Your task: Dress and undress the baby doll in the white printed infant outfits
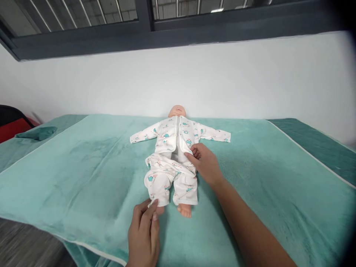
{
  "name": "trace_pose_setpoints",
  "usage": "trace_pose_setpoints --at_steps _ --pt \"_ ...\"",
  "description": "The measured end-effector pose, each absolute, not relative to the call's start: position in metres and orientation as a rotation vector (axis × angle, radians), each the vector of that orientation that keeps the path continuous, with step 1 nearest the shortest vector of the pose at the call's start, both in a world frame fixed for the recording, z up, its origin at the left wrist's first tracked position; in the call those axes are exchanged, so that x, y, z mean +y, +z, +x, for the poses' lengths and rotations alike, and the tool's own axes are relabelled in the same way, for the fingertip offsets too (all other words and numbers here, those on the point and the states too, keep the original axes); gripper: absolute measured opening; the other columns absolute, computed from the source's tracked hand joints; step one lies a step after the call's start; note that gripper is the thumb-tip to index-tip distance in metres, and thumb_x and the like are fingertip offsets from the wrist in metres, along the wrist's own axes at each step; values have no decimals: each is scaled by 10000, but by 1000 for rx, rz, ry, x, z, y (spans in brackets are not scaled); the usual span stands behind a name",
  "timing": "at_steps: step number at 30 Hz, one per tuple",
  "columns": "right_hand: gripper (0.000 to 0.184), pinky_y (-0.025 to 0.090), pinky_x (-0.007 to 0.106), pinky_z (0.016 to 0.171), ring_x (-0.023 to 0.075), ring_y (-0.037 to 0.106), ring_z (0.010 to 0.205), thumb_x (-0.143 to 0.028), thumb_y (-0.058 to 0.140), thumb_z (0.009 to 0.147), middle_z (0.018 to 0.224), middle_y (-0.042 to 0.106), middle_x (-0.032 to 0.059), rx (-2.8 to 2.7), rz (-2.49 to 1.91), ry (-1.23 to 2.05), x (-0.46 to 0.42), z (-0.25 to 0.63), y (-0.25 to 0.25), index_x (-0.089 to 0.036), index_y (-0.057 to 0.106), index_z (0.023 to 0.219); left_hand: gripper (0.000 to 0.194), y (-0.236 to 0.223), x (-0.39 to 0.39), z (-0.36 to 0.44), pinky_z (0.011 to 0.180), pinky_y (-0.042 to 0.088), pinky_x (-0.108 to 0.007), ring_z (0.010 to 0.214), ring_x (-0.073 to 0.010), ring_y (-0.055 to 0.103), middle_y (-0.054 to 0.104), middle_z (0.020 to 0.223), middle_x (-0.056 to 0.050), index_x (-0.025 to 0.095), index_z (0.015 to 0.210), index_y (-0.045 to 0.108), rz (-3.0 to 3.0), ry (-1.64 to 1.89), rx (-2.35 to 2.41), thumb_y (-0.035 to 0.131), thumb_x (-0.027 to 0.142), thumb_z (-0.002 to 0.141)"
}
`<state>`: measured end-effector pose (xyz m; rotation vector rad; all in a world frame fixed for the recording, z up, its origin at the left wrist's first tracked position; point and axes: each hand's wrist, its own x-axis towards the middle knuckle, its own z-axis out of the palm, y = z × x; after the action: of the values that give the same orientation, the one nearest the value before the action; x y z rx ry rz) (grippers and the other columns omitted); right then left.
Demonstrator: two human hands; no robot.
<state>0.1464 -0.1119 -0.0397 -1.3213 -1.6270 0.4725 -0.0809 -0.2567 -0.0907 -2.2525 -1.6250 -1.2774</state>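
A baby doll [177, 111] lies on its back with both arms stretched out sideways. It wears a white printed baby jacket [167, 137], parted at the lower front, and matching baby trousers [158, 183] bunched below the waist. A white layer shows between the two garments. My right hand [205, 163] pinches the jacket's lower front edge at the doll's right-hand side in view. Down at the left trouser cuff, my left hand [145, 230] has its fingertips closed on the hem, partly covering a foot. The other bare foot [184, 210] sticks out below its trouser leg.
A green plush cover [91, 178] spreads under the doll, with white piping along its edges. Behind it rises a white wall [111, 85] below a dark window frame [178, 35] with metal bars. A red and black object [13, 124] stands at the far left.
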Motion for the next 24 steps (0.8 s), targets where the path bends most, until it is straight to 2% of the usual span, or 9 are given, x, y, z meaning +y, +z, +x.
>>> trace_pose_setpoints --at_steps 3,6,9,12,15,17,19,22,24 --pt "135 417 283 681 135 478 695 -327 608 866 831 537 -10 -1661 -1265 486 -110 149 -40 -221 557 932 343 -90 -259 -86 828 522 -301 1015 -183 597 568 1114 -84 223 1251 555 -2306 -1307 -1621 456 131 935" --pt "175 434 288 740 146 500 779 -275 641 851 933 546 15 -1713 -1160 474 -109 150 -38 -221 569 1001 257 -77 -248 -94 860 493 -318 1023 -191 581 579 1108 -71 225 1171 581 -2236 -1478 -1722 472 191 941" --pt "269 435 310 829 177 519 920 -269 710 807 1030 558 36 -1774 -1090 490 -110 149 -34 -230 586 1043 151 -43 -211 -98 895 470 -336 1000 -194 580 590 1047 -48 219 1043 608 -2062 -1664 -1861 519 269 932" --pt "313 442 316 836 187 515 956 -247 723 784 1053 551 38 -1788 -1067 562 -110 146 -32 -241 588 1066 179 0 -154 -91 890 490 -333 1022 -198 594 611 1085 -34 223 1035 602 -2121 -1733 -1932 576 334 897" --pt "283 446 310 819 174 513 914 -189 667 795 1023 537 29 -1767 -1094 538 -109 144 -36 -239 576 1058 236 28 -102 -75 852 497 -353 1011 -218 589 627 1080 -36 222 1065 612 -2466 -1365 -1913 610 312 847" --pt "293 447 302 798 163 509 868 -180 650 798 1002 529 24 -1768 -1134 492 -109 143 -38 -236 563 1072 320 30 -81 -64 880 478 -388 1046 -254 556 614 1084 -48 221 1075 610 -2585 -970 -1784 685 289 772" --pt "341 446 295 763 158 511 826 -215 673 795 988 533 20 -1787 -1195 467 -108 140 -38 -237 543 1110 335 22 -73 -56 839 477 -379 1058 -274 529 592 1092 -61 217 1058 590 -2593 -691 -1695 701 281 749" --pt "373 420 287 696 170 533 814 -311 722 775 972 561 17 -1846 -1348 370 -106 131 -31 -241 532 1088 218 6 -75 -50 774 469 -352 1041 -274 514 578 1060 -71 210 997 552 -2512 -573 -1647 635 244 799" --pt "291 371 279 636 175 535 783 -358 705 791 935 577 16 -1881 -1482 223 -104 120 -25 -238 543 1001 112 1 -80 -50 770 452 -348 1015 -267 522 591 1007 -74 206 953 537 -2486 -634 -1609 568 201 846"
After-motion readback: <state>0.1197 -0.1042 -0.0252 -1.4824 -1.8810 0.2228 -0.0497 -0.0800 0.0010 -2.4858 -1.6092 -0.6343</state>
